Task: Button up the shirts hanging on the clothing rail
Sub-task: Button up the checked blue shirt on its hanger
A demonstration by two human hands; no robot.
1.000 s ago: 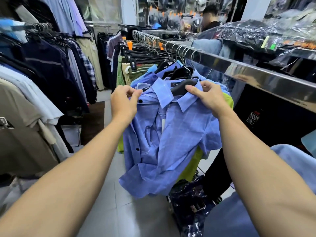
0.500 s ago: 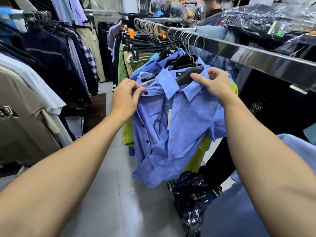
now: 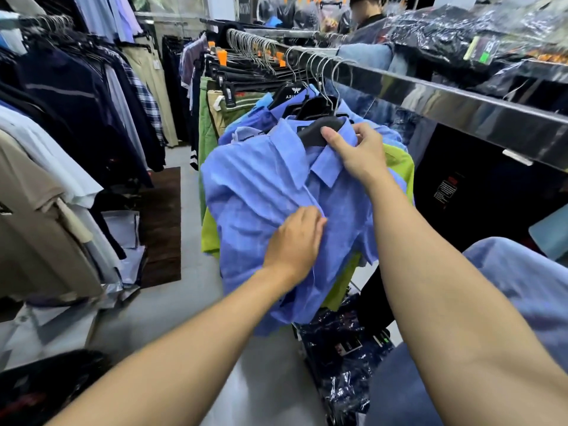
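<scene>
The blue shirt (image 3: 264, 192) hangs at the centre of the view on a black hanger (image 3: 319, 130), whose wire hook goes up toward the steel clothing rail (image 3: 461, 103) that runs from twelve o'clock out to three o'clock. The front of the garment is drawn across itself and no fastened button can be made out, so the buttoning is judged not yet begun on this piece. The right hand (image 3: 359, 155) sits at the collar, about one o'clock from the shirt's middle; its thumb lies on the hanger shoulder and its fingers curl behind the collar, pinching cloth and hanger together, evidently to steady the garment and stop it swinging on the rail. The left hand (image 3: 295, 238) lies lower, about six o'clock from the collar, fingers bent into the front edge of the cloth and gripping a fold of it, apparently to bring one placket over the other; the fingertips themselves are hidden in the fabric. Behind the shirt, at four o'clock, a lime green garment (image 3: 399, 167) hangs on the same rail, and further blue shirts crowd in at eleven o'clock. Dark bagged stock (image 3: 338, 342) lies on the floor at six o'clock. A second rack of dark clothing (image 3: 76, 96) stands at nine o'clock, well apart.
</scene>
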